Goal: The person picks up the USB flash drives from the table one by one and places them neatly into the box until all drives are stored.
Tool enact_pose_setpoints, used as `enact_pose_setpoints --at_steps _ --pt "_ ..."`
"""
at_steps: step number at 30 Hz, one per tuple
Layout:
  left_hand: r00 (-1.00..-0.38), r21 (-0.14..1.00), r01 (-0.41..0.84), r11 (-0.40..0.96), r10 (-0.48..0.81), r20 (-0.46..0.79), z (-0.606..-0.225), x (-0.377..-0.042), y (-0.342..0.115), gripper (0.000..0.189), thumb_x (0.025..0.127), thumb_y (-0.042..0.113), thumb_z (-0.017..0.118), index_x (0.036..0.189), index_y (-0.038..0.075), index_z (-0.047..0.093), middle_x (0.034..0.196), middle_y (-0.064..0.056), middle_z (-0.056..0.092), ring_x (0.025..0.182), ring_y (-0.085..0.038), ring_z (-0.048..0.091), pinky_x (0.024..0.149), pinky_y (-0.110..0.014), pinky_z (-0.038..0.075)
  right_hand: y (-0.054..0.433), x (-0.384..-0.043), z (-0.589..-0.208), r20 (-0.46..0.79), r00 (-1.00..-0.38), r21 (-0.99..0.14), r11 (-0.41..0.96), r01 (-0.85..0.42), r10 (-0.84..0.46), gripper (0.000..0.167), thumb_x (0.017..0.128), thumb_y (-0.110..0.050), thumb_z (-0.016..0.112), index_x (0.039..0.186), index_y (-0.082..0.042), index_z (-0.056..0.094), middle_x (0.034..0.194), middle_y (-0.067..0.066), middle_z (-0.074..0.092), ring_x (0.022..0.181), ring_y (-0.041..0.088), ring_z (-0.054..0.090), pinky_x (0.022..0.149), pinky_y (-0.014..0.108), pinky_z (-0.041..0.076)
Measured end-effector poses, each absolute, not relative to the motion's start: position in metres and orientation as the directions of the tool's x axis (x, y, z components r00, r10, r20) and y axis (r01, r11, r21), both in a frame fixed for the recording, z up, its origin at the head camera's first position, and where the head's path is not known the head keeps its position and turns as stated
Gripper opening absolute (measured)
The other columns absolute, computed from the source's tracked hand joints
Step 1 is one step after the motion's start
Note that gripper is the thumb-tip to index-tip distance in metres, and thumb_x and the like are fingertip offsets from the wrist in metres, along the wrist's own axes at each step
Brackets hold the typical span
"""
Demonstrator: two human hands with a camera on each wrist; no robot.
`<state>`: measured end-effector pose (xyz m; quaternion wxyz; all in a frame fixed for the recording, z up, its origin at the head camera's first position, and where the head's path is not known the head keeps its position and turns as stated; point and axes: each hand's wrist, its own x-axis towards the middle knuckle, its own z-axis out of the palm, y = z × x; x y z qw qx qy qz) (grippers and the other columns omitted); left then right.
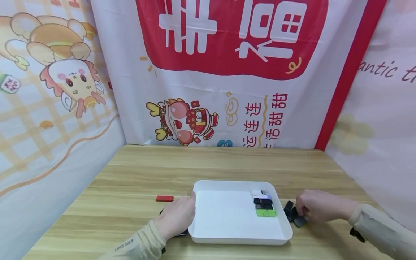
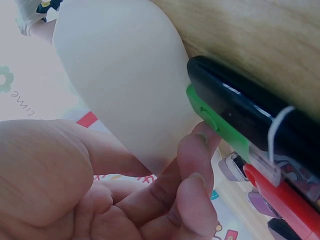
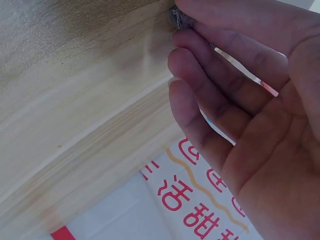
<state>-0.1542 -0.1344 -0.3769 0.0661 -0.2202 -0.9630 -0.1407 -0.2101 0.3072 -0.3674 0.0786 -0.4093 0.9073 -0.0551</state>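
Note:
My left hand (image 1: 178, 216) grips the left wall of a white tray (image 1: 240, 241), thumb on one side and fingers on the other at the rim, as the left wrist view shows. Inside the tray, a column of several USB sticks lies by the right wall, with a green USB stick (image 1: 266, 213) nearest me. Just right of the tray, my right hand (image 1: 315, 206) pinches a small dark grey USB stick (image 3: 181, 19), mostly hidden by the fingers. Beside those fingertips, black USB sticks (image 1: 288, 207) lie bunched on the table.
Left of the tray, a red USB stick (image 1: 164, 198) lies on the wooden table (image 1: 146, 166). Close by the left fingers are a black glossy object (image 2: 240, 100) and a green stick (image 2: 215, 120) with a clear end. Printed cloths (image 1: 208, 83) hang around the table.

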Motion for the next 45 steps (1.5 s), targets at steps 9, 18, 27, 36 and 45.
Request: enact_pose_setpoints --at_steps 9,18,27,36,45 --pt "-0.895 0.225 0.439 0.870 0.402 0.194 -0.376 -0.155 -0.133 0.043 0.092 0.003 0.057 0.129 -0.017 0.050 0.065 -0.008 0.053 0.044 -0.011 0.042 0.033 -0.027 0.033 0.308 -0.210 -0.367 -0.113 -0.656 -0.175 0.665 -0.726 -0.746 0.035 0.062 0.008 0.072 0.070 -0.025 0.065 0.071 -0.018 0.051 0.061 0.001 0.046 0.052 0.026 0.043" --pt "-0.895 0.224 0.441 0.869 0.408 0.180 -0.376 -0.154 -0.134 0.042 0.093 0.003 0.055 0.130 -0.016 0.049 0.058 -0.001 0.044 0.042 -0.009 0.036 0.034 -0.025 0.030 0.310 -0.209 -0.369 -0.135 -0.661 -0.199 0.674 -0.711 -0.738 0.036 0.062 0.010 0.066 0.067 -0.026 0.064 0.065 -0.019 0.052 0.056 0.000 0.047 0.049 0.024 0.043" --pt "-0.889 0.222 0.449 0.866 0.408 0.208 -0.382 -0.156 -0.134 0.042 0.092 0.003 0.056 0.129 -0.017 0.049 0.060 -0.003 0.047 0.043 -0.010 0.038 0.033 -0.026 0.031 0.306 -0.206 -0.369 -0.146 -0.672 -0.239 0.685 -0.688 -0.726 0.038 0.059 0.013 0.064 0.064 -0.024 0.061 0.062 -0.017 0.050 0.053 0.001 0.046 0.045 0.022 0.040" --pt "-0.878 0.223 0.470 0.854 0.427 0.215 -0.383 -0.156 -0.136 0.041 0.092 0.001 0.053 0.128 -0.018 0.049 0.056 0.001 0.041 0.042 -0.008 0.036 0.033 -0.025 0.030 0.309 -0.197 -0.375 -0.179 -0.741 -0.232 0.759 -0.608 -0.648 0.036 0.052 0.008 0.066 0.067 -0.025 0.057 0.066 -0.014 0.048 0.056 0.003 0.044 0.048 0.024 0.038" --pt "-0.886 0.221 0.455 0.863 0.414 0.210 -0.379 -0.154 -0.136 0.041 0.092 0.000 0.053 0.129 -0.017 0.049 0.060 -0.003 0.046 0.045 -0.011 0.040 0.035 -0.028 0.033 0.308 -0.195 -0.378 -0.100 -0.680 -0.222 0.682 -0.696 -0.726 0.034 0.051 0.006 0.065 0.063 -0.023 0.053 0.061 -0.019 0.043 0.053 -0.001 0.039 0.044 0.021 0.033"
